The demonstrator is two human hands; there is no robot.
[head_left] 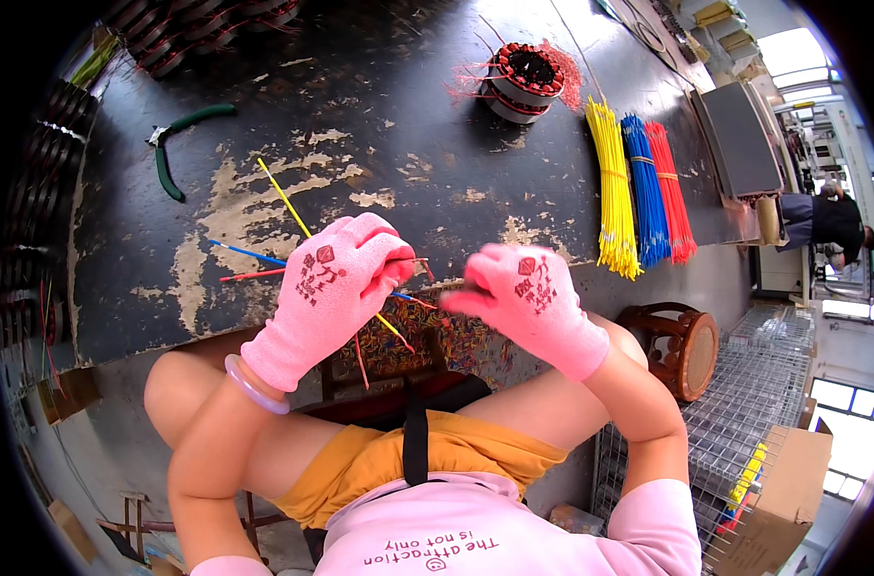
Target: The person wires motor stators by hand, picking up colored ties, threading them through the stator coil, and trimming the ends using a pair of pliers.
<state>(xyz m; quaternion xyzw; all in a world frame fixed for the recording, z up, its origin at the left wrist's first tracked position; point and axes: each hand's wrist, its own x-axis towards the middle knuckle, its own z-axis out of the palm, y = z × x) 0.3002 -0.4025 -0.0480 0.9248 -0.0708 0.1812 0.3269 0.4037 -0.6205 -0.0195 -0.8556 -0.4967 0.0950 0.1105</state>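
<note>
My left hand (336, 283), in a pink glove, is closed around a few thin insulated wires. A yellow wire (283, 198), a blue wire (247, 252) and a red wire (252, 276) stick out on its left side. Their other ends, with thin reddish strands, fan out to the right and below the fist. My right hand (533, 302), also gloved in pink, hovers a little to the right of those ends. Its thumb and curled fingers are apart, slightly blurred, with nothing visible between them. Both hands are at the table's near edge.
On the worn dark table (398, 106) lie green-handled cutters (173, 144), a wound motor stator (521, 84), and yellow (611, 192), blue (646, 192) and red (671, 192) wire bundles. More stators (192, 29) are stacked at the far left. A wooden stool (682, 350) stands right.
</note>
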